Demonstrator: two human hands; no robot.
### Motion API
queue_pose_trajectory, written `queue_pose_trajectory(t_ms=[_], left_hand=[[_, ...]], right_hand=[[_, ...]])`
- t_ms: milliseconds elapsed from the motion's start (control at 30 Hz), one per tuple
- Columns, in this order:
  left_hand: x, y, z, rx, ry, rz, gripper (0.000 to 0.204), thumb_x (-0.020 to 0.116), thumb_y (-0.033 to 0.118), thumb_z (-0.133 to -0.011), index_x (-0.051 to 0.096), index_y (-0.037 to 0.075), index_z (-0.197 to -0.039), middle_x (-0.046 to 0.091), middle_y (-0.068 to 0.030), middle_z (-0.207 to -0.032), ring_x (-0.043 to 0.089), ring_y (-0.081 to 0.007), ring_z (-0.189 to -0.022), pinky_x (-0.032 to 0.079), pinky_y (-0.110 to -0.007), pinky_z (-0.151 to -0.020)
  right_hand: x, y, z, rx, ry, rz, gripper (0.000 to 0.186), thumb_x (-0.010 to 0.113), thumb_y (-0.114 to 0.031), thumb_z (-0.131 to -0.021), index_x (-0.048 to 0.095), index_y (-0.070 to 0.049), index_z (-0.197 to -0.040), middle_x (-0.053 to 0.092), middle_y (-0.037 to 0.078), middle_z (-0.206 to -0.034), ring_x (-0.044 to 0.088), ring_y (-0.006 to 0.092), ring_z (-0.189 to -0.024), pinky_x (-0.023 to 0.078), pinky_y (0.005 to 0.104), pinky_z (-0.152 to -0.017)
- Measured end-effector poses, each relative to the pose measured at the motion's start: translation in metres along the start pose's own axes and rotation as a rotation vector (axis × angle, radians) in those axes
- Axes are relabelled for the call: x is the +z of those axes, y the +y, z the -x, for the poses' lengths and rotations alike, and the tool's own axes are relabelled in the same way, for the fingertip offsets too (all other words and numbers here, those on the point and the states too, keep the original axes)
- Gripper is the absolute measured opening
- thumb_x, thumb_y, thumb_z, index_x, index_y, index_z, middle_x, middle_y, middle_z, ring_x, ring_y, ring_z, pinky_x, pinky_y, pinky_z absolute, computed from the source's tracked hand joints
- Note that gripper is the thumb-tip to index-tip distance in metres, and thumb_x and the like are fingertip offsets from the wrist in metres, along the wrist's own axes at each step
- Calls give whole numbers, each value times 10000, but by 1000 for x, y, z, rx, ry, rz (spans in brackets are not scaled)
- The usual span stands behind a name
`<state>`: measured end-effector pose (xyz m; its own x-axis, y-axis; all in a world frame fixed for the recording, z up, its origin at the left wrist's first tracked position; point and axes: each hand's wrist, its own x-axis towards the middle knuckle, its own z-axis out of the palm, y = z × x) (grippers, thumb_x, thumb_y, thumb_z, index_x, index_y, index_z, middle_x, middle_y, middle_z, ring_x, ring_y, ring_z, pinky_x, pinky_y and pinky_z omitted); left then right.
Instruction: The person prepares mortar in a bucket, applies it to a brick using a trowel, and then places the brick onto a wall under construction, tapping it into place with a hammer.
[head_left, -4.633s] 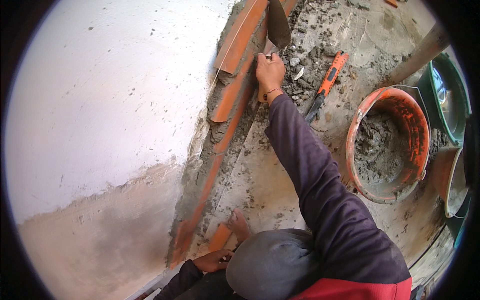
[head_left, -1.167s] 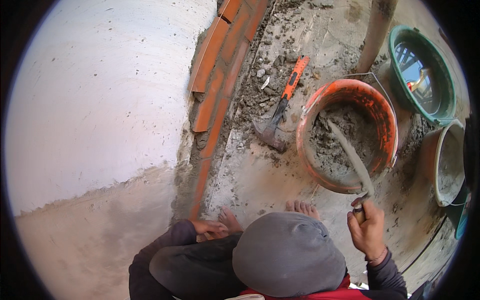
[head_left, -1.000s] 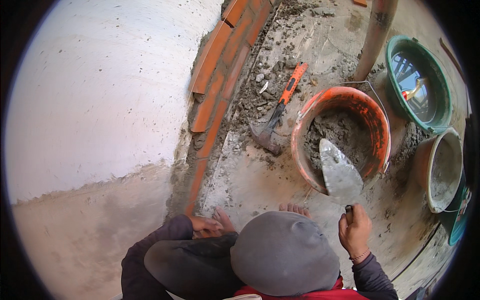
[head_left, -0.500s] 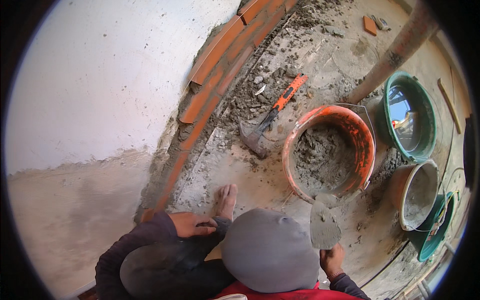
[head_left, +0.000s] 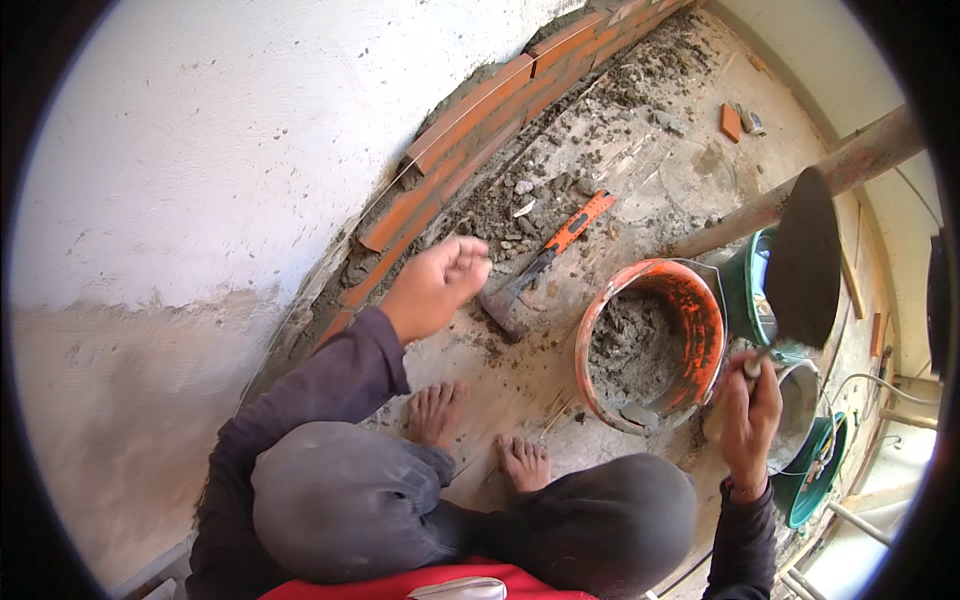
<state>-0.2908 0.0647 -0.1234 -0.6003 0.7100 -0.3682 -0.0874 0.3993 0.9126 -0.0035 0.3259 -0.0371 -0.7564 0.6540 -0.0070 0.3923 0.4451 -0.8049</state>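
My right hand (head_left: 750, 415) grips the handle of a trowel (head_left: 808, 265), with its dark blade raised beyond the fingers. The blade stands over the green tub at the right and covers part of it. Left of that hand, an orange bucket (head_left: 592, 350) holds wet grey mortar (head_left: 632, 345). My left hand (head_left: 437, 287) is in the air near the low brick course, its fingers curled in and nothing visible in them. Between that hand and the bucket, a hammer (head_left: 548, 255) with an orange and black handle lies on the floor. Red-orange bricks (head_left: 470, 115) run in mortar along the white wall.
A string line (head_left: 398, 170) runs along the bricks. Mortar crumbs (head_left: 585, 125) cover the floor beside them. A round pole (head_left: 860, 155) slants in behind the bucket. Right of it stand a green tub (head_left: 742, 290), a pale-rimmed bucket (head_left: 800, 395) and another green tub (head_left: 808, 485).
My left hand has left my knee and moved up toward the bricks. The trowel in my right hand has risen from beside the orange bucket, and its blade now points up. My view has shifted.
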Motion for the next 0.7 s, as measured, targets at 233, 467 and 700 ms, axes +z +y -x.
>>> queue_pose_trajectory(t_ms=[233, 467, 700], left_hand=[[-3, -4, -85, -42, 286, 910, 690, 549, 478, -971, 368, -54, -1373, 517, -121, -1230, 524, -187, -1026, 488, -368, -905], [-2, 5, -139, 12, 334, 1191, 944, 550, 618, -909, 253, -107, -1436, 452, -186, -1363, 500, -214, -1091, 453, -385, -1012], [-4, 15, -146, -7, 356, 1312, 820, 546, 554, -945, 315, -71, -1422, 484, -136, -1353, 496, -190, -1099, 435, -366, -1017]], right_hand=[[68, -69, -106, 9, 67, -572, 280, 522, -311, -1005, 533, -47, -1096, 551, 8, -903, 506, 88, -750, 452, 272, -690], [148, -107, -248, -296, 104, -407, 173, 589, -222, -987, 587, -101, -1111, 618, 36, -1037, 622, 124, -931, 573, 286, -771], [213, -112, -322, -393, 130, -521, 112, 583, -194, -985, 589, -104, -1053, 629, 28, -1026, 622, 139, -940, 589, 309, -805]])
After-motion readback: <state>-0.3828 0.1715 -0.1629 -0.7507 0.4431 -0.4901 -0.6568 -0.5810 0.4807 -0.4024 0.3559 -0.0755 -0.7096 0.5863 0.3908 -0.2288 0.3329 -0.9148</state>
